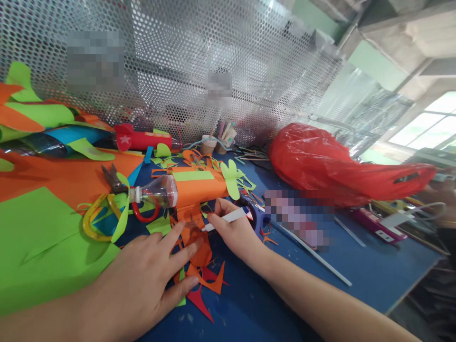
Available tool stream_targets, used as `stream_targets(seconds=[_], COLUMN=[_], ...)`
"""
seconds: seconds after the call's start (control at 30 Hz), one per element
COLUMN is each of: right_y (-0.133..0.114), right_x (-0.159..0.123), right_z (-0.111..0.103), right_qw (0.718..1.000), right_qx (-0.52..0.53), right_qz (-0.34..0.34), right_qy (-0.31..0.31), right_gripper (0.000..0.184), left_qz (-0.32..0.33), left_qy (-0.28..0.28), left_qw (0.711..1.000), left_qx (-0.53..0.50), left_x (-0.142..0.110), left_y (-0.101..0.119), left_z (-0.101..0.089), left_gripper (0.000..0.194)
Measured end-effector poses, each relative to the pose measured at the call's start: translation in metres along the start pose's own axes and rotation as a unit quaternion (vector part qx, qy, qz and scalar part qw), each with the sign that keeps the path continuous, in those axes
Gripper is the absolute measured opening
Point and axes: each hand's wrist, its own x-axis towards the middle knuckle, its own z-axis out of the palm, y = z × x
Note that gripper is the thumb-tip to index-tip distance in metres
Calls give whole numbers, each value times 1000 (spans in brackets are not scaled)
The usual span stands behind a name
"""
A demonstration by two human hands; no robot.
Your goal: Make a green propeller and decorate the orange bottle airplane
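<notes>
My right hand [233,232] grips a white marker pen [228,217], its tip at a dark star drawn on an orange paper wing [199,254]. Fingers spread, my left hand [149,266] presses the wing's left side. The wing joins an orange paper-wrapped plastic bottle [199,185], which lies on its side with its clear neck pointing left. A green paper propeller [123,206] sits at the bottle's cap, and a green paper tail [231,179] stands at the other end. Pliers with yellow and red handles [94,223] lie behind the propeller.
Green sheets [46,251] and orange paper cover the left side. Red and orange scraps [201,301] lie near my left thumb. A red plastic bag [313,161], a white stick [313,256] and a magenta power strip [377,227] are at right. Behind stand cups of pens [224,142] and a perforated metal screen [171,57].
</notes>
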Motion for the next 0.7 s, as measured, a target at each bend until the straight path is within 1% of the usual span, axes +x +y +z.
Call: stream_targets(seconds=[0.37, 0.7], right_y=[-1, 1], right_x=[0, 0], right_z=[0, 0], right_qw=[1000, 1000], right_qx=[5, 11], right_qz=[8, -1], right_qy=[-7, -6], right_gripper=[20, 22], left_qz=[3, 3], left_qy=[-19, -12], left_qw=[1000, 1000], left_qx=[12, 22], left_x=[1, 1], left_y=[0, 1], left_z=[-1, 0], left_gripper=[52, 54])
